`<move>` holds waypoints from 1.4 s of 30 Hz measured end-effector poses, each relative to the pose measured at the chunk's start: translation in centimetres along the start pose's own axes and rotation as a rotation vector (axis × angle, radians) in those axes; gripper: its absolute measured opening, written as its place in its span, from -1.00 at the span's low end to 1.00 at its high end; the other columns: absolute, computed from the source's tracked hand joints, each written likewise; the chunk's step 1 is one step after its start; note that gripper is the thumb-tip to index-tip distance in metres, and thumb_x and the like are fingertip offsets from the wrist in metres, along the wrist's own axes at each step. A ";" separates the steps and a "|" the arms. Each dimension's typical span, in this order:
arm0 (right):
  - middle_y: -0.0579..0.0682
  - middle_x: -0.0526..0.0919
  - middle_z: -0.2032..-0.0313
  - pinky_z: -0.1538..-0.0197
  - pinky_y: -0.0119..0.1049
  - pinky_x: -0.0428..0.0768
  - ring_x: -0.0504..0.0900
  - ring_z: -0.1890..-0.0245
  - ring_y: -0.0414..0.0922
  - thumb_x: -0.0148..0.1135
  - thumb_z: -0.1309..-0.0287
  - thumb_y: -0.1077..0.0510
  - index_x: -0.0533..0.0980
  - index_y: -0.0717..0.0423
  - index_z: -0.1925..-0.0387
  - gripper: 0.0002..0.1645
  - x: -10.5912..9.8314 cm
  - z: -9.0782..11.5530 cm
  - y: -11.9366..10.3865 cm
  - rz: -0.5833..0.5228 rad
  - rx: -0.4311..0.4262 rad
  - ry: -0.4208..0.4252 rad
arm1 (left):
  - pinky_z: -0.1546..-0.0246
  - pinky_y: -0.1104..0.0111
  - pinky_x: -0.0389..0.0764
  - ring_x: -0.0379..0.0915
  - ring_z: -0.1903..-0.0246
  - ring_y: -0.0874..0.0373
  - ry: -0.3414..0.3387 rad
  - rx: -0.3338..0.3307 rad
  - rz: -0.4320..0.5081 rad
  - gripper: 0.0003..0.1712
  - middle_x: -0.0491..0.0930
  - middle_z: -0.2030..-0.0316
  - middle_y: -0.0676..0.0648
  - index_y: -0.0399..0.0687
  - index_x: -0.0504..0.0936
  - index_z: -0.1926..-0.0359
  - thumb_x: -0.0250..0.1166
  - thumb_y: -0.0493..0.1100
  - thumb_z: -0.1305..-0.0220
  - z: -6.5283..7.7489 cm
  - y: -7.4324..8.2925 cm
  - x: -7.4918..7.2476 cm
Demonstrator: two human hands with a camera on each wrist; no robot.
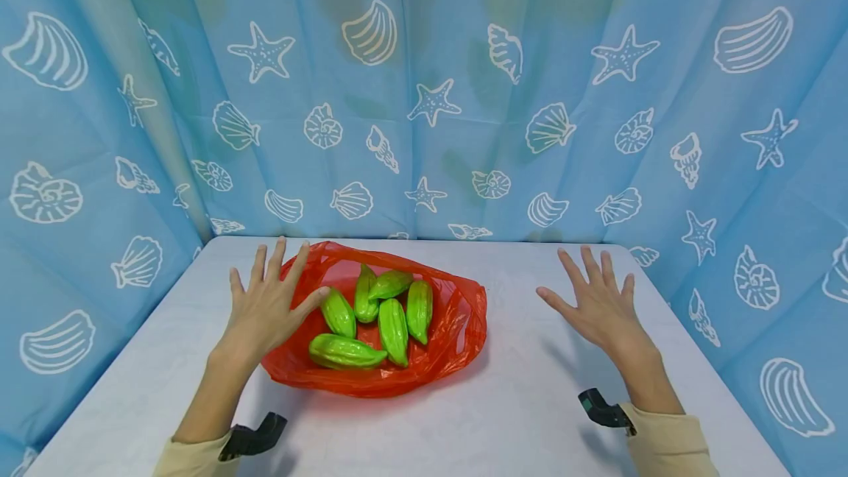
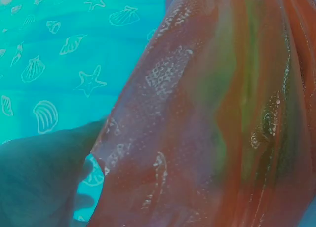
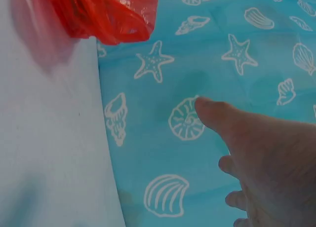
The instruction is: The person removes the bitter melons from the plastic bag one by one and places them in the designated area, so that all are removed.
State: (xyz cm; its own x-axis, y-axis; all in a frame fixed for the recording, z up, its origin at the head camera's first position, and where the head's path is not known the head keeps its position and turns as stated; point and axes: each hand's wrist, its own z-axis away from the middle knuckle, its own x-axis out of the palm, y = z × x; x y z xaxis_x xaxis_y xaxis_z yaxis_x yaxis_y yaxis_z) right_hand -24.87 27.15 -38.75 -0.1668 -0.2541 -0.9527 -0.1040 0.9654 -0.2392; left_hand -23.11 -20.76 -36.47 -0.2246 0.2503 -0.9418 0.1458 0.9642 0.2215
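A translucent red plastic bag (image 1: 440, 355) lies spread with its mouth open on the table. Several green, ridged, tapered vegetables (image 1: 393, 330) are inside it. My left hand (image 1: 261, 315) is above the bag's left side, fingers spread, its thumb overlapping the bag in the head view. In the left wrist view the red film (image 2: 163, 123) fills most of the picture, green showing through, and covers part of the hand (image 2: 39, 172). My right hand (image 1: 603, 308), fingers spread, is held over the table right of the bag, holding nothing.
The table (image 1: 517, 418) has a white cover. A blue curtain (image 1: 411, 116) printed with white shells and starfish surrounds its back and sides. A dark wrist camera (image 1: 255, 436) sits on the left sleeve, another (image 1: 603, 409) on the right.
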 end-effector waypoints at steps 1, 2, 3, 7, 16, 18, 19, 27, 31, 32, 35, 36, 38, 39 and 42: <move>0.33 -0.24 -0.53 -0.30 0.59 -0.32 -0.33 -0.49 0.42 -0.08 -0.17 -0.55 -0.11 -0.06 -0.55 0.13 -0.1 0.1 -0.2 -0.005 -0.004 -0.002 | -0.29 -0.51 -0.22 -0.27 -0.47 -0.43 0.003 0.001 0.007 0.02 -0.16 -0.53 -0.34 0.15 -0.10 -0.56 0.15 0.34 -0.26 0.0 0.0 -0.1; 0.34 -0.22 -0.53 -0.31 0.59 -0.28 -0.30 -0.49 0.42 -0.07 -0.18 -0.54 -0.11 -0.06 -0.55 0.13 -0.2 0.1 -0.3 -0.009 -0.008 0.000 | -0.28 -0.51 -0.15 -0.22 -0.46 -0.44 0.005 0.003 0.018 0.02 -0.15 -0.53 -0.34 0.16 -0.11 -0.56 0.15 0.34 -0.26 0.0 -0.1 -0.2; 0.35 -0.21 -0.52 -0.31 0.58 -0.23 -0.27 -0.49 0.43 -0.03 -0.18 -0.52 -0.10 -0.06 -0.55 0.11 -0.2 0.2 -0.5 -0.015 -0.012 0.004 | -0.26 -0.50 -0.06 -0.17 -0.45 -0.46 0.006 0.004 0.032 0.03 -0.14 -0.52 -0.35 0.16 -0.12 -0.57 0.15 0.35 -0.26 0.0 -0.1 -0.3; 0.39 -0.10 -0.50 -0.29 0.56 0.01 -0.07 -0.45 0.45 0.12 -0.20 -0.39 -0.05 -0.02 -0.54 0.07 -0.5 0.4 -1.3 -0.022 -0.022 0.025 | -0.11 -0.46 0.27 0.01 -0.37 -0.51 -0.001 0.008 0.091 0.05 -0.09 -0.50 -0.40 0.16 -0.13 -0.57 0.15 0.37 -0.25 0.0 -0.4 -0.7; 0.41 0.07 -0.44 -0.05 0.49 0.39 0.18 -0.35 0.45 0.19 -0.18 -0.35 0.03 0.01 -0.51 0.05 -0.3 0.5 -2.7 -0.065 -0.020 0.021 | 0.16 -0.26 0.61 0.32 -0.19 -0.47 -0.104 -0.034 0.187 0.04 0.25 -0.31 -0.46 0.17 -0.17 -0.57 0.18 0.31 -0.28 0.4 -1.5 -1.5; 0.41 0.10 -0.43 -0.01 0.46 0.44 0.21 -0.34 0.43 0.20 -0.19 -0.33 0.05 0.02 -0.50 0.03 -0.2 0.6 -3.0 -0.075 -0.026 0.017 | 0.21 -0.17 0.67 0.40 -0.12 -0.44 -0.115 -0.029 0.210 0.03 0.34 -0.23 -0.46 0.13 -0.14 -0.57 0.20 0.28 -0.28 0.5 -1.8 -1.7; 0.41 0.11 -0.42 -0.01 0.45 0.46 0.22 -0.34 0.42 0.20 -0.19 -0.33 0.06 0.03 -0.49 0.02 -0.2 0.6 -3.2 -0.082 -0.029 0.017 | 0.23 -0.13 0.69 0.43 -0.10 -0.42 -0.123 -0.025 0.224 0.03 0.37 -0.21 -0.45 0.11 -0.14 -0.57 0.21 0.25 -0.29 0.5 -1.9 -1.8; 0.37 0.23 -0.37 -0.04 0.38 0.52 0.32 -0.30 0.35 0.24 -0.19 -0.26 0.12 0.04 -0.46 -0.04 0.3 0.7 -4.2 -0.119 -0.062 0.014 | 0.23 -0.03 0.72 0.50 -0.06 -0.37 -0.186 0.001 0.306 -0.02 0.43 -0.22 -0.44 0.07 -0.12 -0.56 0.22 0.15 -0.33 0.6 -2.7 -2.2; 0.33 0.28 -0.35 -0.04 0.37 0.53 0.37 -0.28 0.32 0.24 -0.19 -0.26 0.14 0.01 -0.45 -0.07 0.5 0.8 -4.6 -0.135 -0.064 0.004 | 0.25 0.01 0.73 0.53 -0.01 -0.32 -0.200 0.009 0.338 -0.03 0.46 -0.19 -0.44 0.10 -0.11 -0.56 0.23 0.13 -0.33 0.5 -3.0 -2.1; 0.32 0.29 -0.34 -0.04 0.36 0.53 0.38 -0.28 0.31 0.23 -0.19 -0.27 0.14 0.00 -0.46 -0.07 0.5 0.8 -4.7 -0.136 -0.064 -0.003 | 0.26 0.03 0.74 0.53 -0.01 -0.31 -0.201 0.015 0.350 -0.04 0.47 -0.18 -0.44 0.10 -0.09 -0.56 0.23 0.12 -0.33 0.5 -3.0 -2.0; 0.30 0.31 -0.34 -0.06 0.36 0.53 0.40 -0.27 0.30 0.22 -0.19 -0.30 0.16 -0.02 -0.45 -0.07 0.6 0.9 -5.1 -0.145 -0.064 -0.017 | 0.26 0.05 0.74 0.51 -0.03 -0.31 -0.198 0.040 0.409 -0.08 0.44 -0.20 -0.43 0.08 -0.04 -0.55 0.24 0.10 -0.33 0.5 -3.3 -1.7; 0.30 0.31 -0.34 -0.06 0.35 0.53 0.40 -0.27 0.30 0.22 -0.19 -0.31 0.16 -0.02 -0.45 -0.07 0.6 0.9 -5.2 -0.147 -0.066 -0.021 | 0.26 0.06 0.74 0.50 -0.05 -0.31 -0.199 0.048 0.435 -0.10 0.44 -0.21 -0.42 0.09 -0.01 -0.54 0.24 0.10 -0.33 0.6 -3.4 -1.6; 0.30 0.32 -0.34 -0.06 0.35 0.53 0.42 -0.26 0.30 0.23 -0.18 -0.30 0.17 -0.02 -0.45 -0.08 0.6 1.0 -5.5 -0.156 -0.073 -0.027 | 0.23 0.06 0.74 0.46 -0.10 -0.32 -0.201 0.054 0.492 -0.15 0.41 -0.24 -0.39 0.12 0.05 -0.51 0.24 0.08 -0.33 0.8 -3.5 -1.2; 0.29 0.33 -0.33 -0.06 0.35 0.53 0.42 -0.26 0.30 0.23 -0.18 -0.30 0.18 -0.03 -0.44 -0.08 0.7 1.0 -5.7 -0.161 -0.075 -0.029 | 0.21 0.05 0.74 0.45 -0.12 -0.33 -0.198 0.053 0.521 -0.17 0.39 -0.25 -0.38 0.13 0.08 -0.50 0.25 0.07 -0.34 0.9 -3.6 -1.0; 0.26 0.35 -0.33 -0.05 0.34 0.55 0.44 -0.26 0.28 0.24 -0.18 -0.29 0.19 -0.05 -0.44 -0.10 0.7 1.0 -6.1 -0.174 -0.089 -0.036 | 0.15 0.04 0.73 0.41 -0.16 -0.32 -0.164 0.040 0.600 -0.26 0.38 -0.28 -0.33 0.13 0.16 -0.45 0.25 0.03 -0.34 1.3 -3.8 -0.2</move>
State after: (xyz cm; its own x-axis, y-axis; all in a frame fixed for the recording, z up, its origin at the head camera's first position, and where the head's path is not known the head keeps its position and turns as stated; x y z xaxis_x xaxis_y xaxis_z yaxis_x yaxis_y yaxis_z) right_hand -23.39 21.15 -38.15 -0.1038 -0.4128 -0.9049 -0.2144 0.8977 -0.3849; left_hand -22.36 -24.53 -37.48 0.0580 0.7275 -0.6836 0.2374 0.6551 0.7173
